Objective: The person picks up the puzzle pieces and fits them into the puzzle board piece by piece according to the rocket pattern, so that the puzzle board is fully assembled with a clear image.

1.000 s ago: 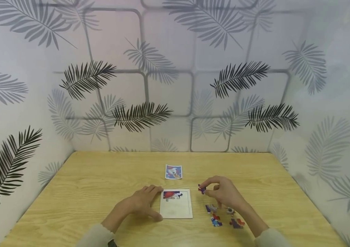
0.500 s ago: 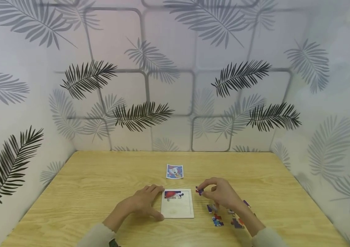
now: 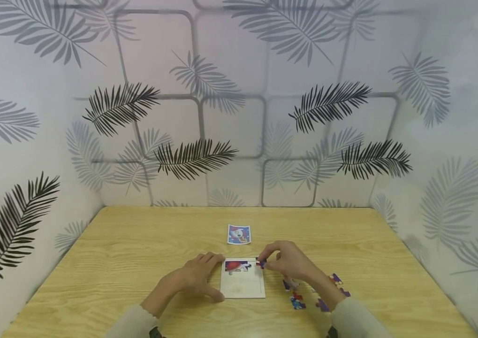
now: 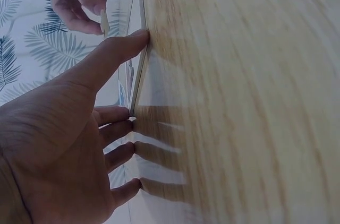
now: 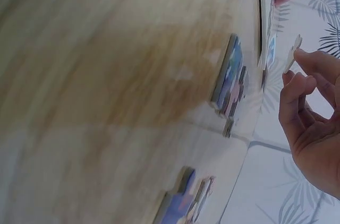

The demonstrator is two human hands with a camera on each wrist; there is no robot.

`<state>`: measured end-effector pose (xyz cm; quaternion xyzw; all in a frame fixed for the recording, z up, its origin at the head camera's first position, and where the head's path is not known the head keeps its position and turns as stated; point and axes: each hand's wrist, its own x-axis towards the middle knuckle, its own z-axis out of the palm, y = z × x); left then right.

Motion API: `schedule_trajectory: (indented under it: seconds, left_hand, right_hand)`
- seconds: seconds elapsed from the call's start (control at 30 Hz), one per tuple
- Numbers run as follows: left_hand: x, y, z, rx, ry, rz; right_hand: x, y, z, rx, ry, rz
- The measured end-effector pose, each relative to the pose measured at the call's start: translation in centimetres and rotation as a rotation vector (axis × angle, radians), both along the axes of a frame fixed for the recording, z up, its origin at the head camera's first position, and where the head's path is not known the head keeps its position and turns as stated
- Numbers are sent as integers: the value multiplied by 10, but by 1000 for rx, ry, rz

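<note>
Forearms (image 3: pixel 159 296) come in from the near side on my head feed, skin bare between hands and pale sleeves (image 3: pixel 134 322). Left hand (image 3: pixel 198 276) splayed: I see the thumb (image 4: pixel 110 58) stretched well away from the other four fingers (image 4: pixel 119 159), these side by side, slightly bent. Palm (image 4: pixel 64 144) turned toward the left wrist view. Right hand (image 3: pixel 288 261) held aloft, its thumb and forefinger (image 3: pixel 265 249) drawn together in a pinch, the rest bent in behind. Right arm slants inward to the fingers. Hands apart, fingertips pointing inward from either side. Dark patch (image 3: pixel 332 333) by each cuff; too small for me to identify.
</note>
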<state>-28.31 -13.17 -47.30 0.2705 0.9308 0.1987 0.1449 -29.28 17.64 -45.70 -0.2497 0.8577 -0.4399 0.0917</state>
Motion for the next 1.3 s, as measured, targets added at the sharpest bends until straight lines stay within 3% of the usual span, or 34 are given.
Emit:
schedule_trajectory:
  seconds: [0.17, 0.33, 0.57, 1.03, 1.3]
  left_hand:
    - [-5, -1, -8, 13, 4, 5]
    - [-4, -1, -9, 14, 23, 2]
    - [-5, -1, -10, 11, 27, 6]
    - [8, 3, 11, 12, 13, 0]
    - [4, 2, 6, 7, 23, -7]
  right_hand:
    - [-6, -9, -3, 31, 26, -2]
    - [-12, -16, -9, 98, 74, -14]
    - [-13, -22, -12, 142, 62, -25]
    - [-11, -34, -13, 242, 195, -47]
    - [-11, -38, -16, 290, 231, -69]
